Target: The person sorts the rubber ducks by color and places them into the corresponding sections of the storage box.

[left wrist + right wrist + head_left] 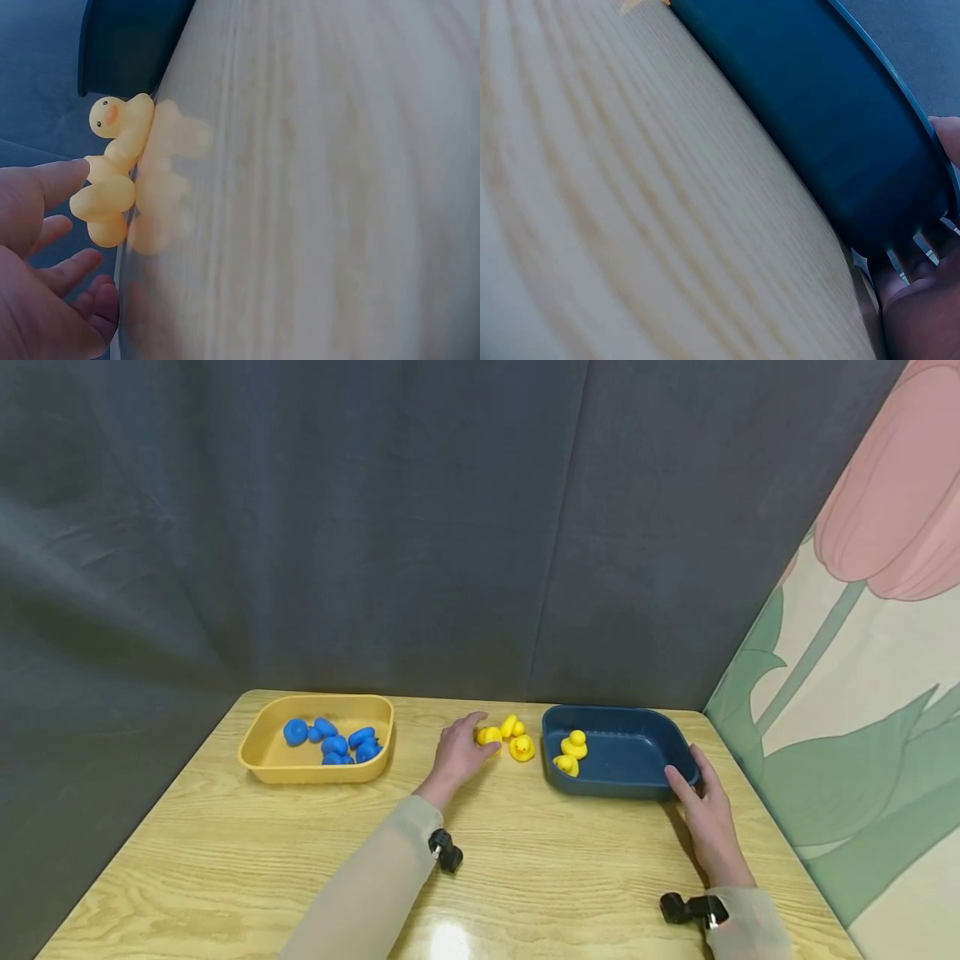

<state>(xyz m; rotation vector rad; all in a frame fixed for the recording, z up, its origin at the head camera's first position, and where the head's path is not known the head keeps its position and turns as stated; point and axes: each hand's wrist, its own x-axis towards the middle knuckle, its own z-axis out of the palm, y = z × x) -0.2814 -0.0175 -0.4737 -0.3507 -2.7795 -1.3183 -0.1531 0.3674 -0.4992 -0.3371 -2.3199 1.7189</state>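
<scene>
Three yellow rubber ducks lie loose on the wooden table [570, 877] between two trays. My left hand [476, 735] reaches over them with fingers spread, one fingertip touching the nearest duck [489, 735]; the other two ducks [512, 725] [522, 747] sit just beyond. In the left wrist view the hand [64, 225] is open beside the clustered ducks [112, 195]. My right hand [684, 770] grips the near right corner of the dark blue tray [637, 752], thumb over the rim and fingers under it [911, 259]. Two yellow ducks [574, 743] lie in that tray.
A yellow tray [262, 760] at the left holds several blue ducks [333, 743]. A dark curtain hangs behind the table; a flowered wall panel [862, 710] stands along the right edge.
</scene>
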